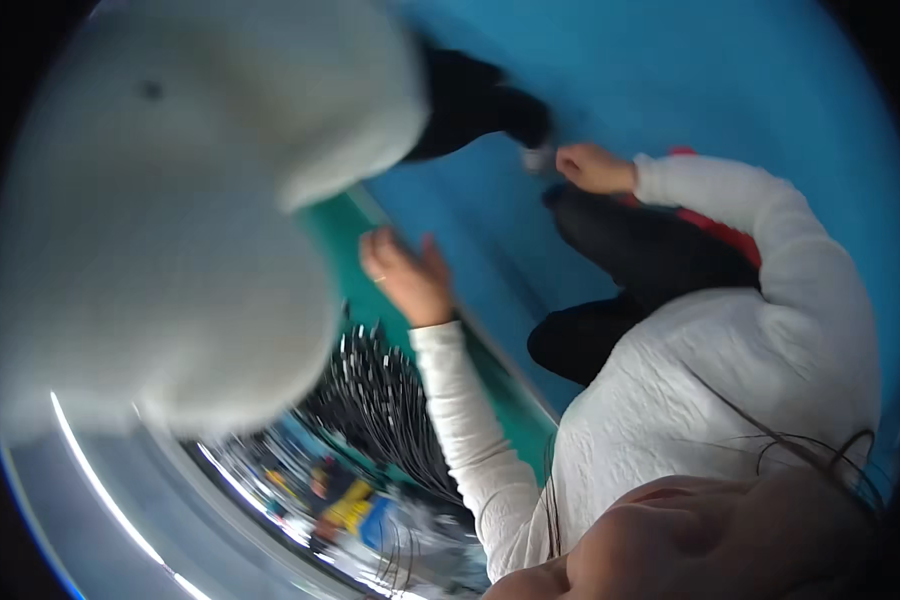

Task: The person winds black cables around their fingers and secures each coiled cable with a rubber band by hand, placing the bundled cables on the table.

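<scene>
1. Black cables (385, 395) lie bunched on the green desk (338, 238), at 6 o'clock from the left hand (405, 278).
2. Its fingers are spread, seemingly empty.
3. The right hand (595, 168), at 2 o'clock from it, has curled fingers; any grip cannot be told.
4. Cables finished or left: unclear; none visibly in hand.

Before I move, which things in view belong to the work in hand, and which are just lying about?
Nearest the hands, so likely the work:
left hand, apparently empty, by the green surface
black cables, close to that hand
right hand, loosely curled, contents unclear

Seemingly just lying about:
yellow item, blurred
blue item next to it
red item, partly hidden
</scene>
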